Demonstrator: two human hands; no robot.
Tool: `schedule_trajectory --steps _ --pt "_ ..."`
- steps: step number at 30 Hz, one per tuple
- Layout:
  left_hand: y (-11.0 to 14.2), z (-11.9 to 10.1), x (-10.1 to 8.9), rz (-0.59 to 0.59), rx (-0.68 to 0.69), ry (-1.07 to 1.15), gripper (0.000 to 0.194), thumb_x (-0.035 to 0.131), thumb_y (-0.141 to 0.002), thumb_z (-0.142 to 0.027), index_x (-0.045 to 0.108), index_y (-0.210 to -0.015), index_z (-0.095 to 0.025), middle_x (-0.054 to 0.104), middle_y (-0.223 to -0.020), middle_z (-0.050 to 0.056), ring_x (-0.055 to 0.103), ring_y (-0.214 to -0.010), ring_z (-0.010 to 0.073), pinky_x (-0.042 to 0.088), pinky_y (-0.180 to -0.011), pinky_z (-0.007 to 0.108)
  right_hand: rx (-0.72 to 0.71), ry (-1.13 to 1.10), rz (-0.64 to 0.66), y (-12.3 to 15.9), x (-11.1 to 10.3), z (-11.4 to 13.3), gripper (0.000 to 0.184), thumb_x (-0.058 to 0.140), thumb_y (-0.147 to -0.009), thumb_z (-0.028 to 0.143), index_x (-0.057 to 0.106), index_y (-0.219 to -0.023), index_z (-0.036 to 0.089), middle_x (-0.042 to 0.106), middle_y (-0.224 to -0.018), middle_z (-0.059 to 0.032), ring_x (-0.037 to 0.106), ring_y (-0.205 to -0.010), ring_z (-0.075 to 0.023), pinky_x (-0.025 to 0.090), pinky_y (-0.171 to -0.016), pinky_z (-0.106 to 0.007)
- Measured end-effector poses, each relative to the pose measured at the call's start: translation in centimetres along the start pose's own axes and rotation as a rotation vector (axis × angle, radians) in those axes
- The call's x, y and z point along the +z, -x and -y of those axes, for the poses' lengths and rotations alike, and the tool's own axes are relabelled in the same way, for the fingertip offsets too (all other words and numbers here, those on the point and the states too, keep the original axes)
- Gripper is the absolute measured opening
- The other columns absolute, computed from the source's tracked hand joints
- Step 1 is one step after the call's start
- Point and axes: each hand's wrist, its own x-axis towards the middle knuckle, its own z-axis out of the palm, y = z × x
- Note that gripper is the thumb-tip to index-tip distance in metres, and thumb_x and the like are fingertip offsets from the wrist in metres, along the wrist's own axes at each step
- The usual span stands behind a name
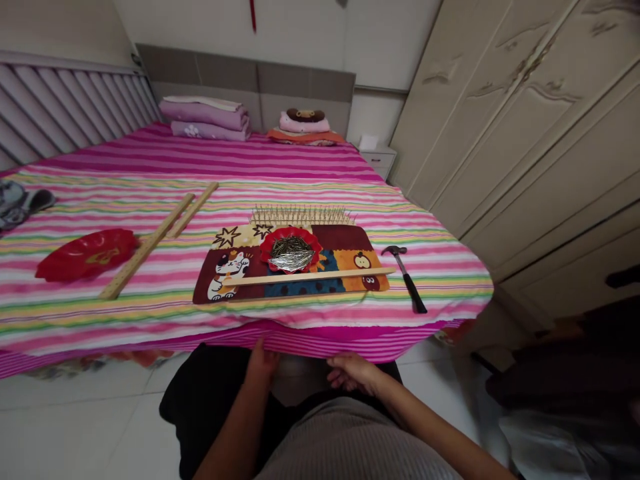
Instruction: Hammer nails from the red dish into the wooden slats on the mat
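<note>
My left hand [263, 363] is low by my knee at the bed's front edge, its thumb raised and its fingers partly hidden, holding nothing that shows. Close to the same edge, my right hand [353, 372] has loosely bent fingers, apart and without anything in them. In front of both, a bare wooden strip [310, 277] lies across a patterned mat [337, 239]. Behind the strip, a red scalloped bowl [267, 250] holds many nails [290, 255]. Beyond it are wooden strips with nails standing upright [303, 215]. A black-handled claw hammer [411, 283] lies to the right of the mat.
A red dish [87, 255] sits on the left of the striped sheet [165, 317], beside two wooden strips [150, 247]. Grey cloth items [20, 203] lie farther left. Folded bedding [207, 120] is stacked by the headboard [210, 77]. A wardrobe [500, 127] stands to the right.
</note>
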Motion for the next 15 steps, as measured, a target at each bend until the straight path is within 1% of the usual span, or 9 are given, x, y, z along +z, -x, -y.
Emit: schedule_trajectory --steps 2,3,5,6,9,11,13,15 --pt "0.7 -1.8 0.9 -0.023 0.075 0.041 0.015 0.045 -0.082 -0.007 0.056 -0.086 -0.017 0.057 -0.061 -0.003 0.056 -0.054 0.0077 0.049 -0.060 0.019 -0.010 -0.097 -0.006 0.3 0.3 0.0 0.021 0.055 -0.092 0.031 0.060 -0.103 0.014 0.065 -0.091 -0.0025 0.063 -0.069 -0.0125 0.054 -0.059 -0.028" --pt "1.3 -2.5 1.1 -0.014 0.108 0.056 0.014 0.047 -0.080 -0.006 0.056 -0.083 -0.017 0.058 -0.062 -0.003 0.057 -0.056 0.0076 0.050 -0.062 0.019 -0.025 -0.153 -0.004 0.5 0.4 0.1 0.021 0.054 -0.092 0.032 0.060 -0.102 0.014 0.065 -0.090 -0.0024 0.063 -0.068 -0.0123 0.054 -0.059 -0.028" --pt "3.1 -3.5 1.0 0.009 0.190 0.074 0.013 0.051 -0.077 -0.006 0.056 -0.079 -0.017 0.061 -0.065 -0.003 0.059 -0.060 0.0075 0.051 -0.063 0.019 -0.084 -0.277 -0.005 1.2 0.5 0.4 0.022 0.054 -0.092 0.034 0.061 -0.097 0.013 0.065 -0.087 -0.0018 0.062 -0.066 -0.0118 0.053 -0.058 -0.027" --pt "4.2 -3.9 0.7 0.015 0.258 0.077 0.012 0.053 -0.075 -0.005 0.057 -0.078 -0.017 0.062 -0.066 -0.003 0.060 -0.061 0.0079 0.051 -0.063 0.019 -0.126 -0.341 -0.012 1.5 0.5 0.6 0.023 0.053 -0.092 0.035 0.061 -0.094 0.013 0.065 -0.084 -0.0012 0.061 -0.064 -0.0113 0.052 -0.057 -0.026" --pt "7.4 -4.3 -1.0 -0.019 0.451 0.000 0.013 0.063 -0.067 -0.008 0.057 -0.075 -0.016 0.064 -0.068 -0.003 0.061 -0.062 0.0099 0.052 -0.059 0.021 -0.254 -0.496 -0.067 2.7 0.1 0.9 0.028 0.051 -0.093 0.039 0.060 -0.085 0.014 0.061 -0.073 0.0022 0.058 -0.057 -0.0091 0.048 -0.051 -0.023" --pt "9.1 -4.2 -2.6 -0.086 0.525 -0.149 0.014 0.068 -0.064 -0.015 0.056 -0.072 -0.017 0.061 -0.063 -0.004 0.059 -0.060 0.0111 0.051 -0.055 0.022 -0.303 -0.545 -0.107 3.3 -0.2 0.9 0.029 0.050 -0.093 0.039 0.059 -0.082 0.014 0.057 -0.067 0.0044 0.054 -0.052 -0.0077 0.044 -0.046 -0.021" --pt "10.3 -4.0 -4.3 -0.131 0.547 -0.344 0.017 0.071 -0.064 -0.024 0.058 -0.072 -0.018 0.056 -0.054 -0.005 0.058 -0.056 0.0125 0.048 -0.051 0.022 -0.318 -0.551 -0.136 4.0 -0.6 0.6 0.028 0.050 -0.093 0.038 0.058 -0.080 0.014 0.054 -0.063 0.0058 0.050 -0.048 -0.0065 0.041 -0.043 -0.019" --pt "11.0 -3.4 -5.9 -0.119 0.526 -0.496 0.020 0.072 -0.062 -0.027 0.062 -0.077 -0.018 0.052 -0.049 -0.005 0.058 -0.054 0.0147 0.045 -0.048 0.023 -0.315 -0.525 -0.158 4.6 -1.0 0.1 0.027 0.050 -0.093 0.036 0.057 -0.079 0.014 0.051 -0.060 0.0070 0.047 -0.045 -0.0056 0.038 -0.040 -0.018"
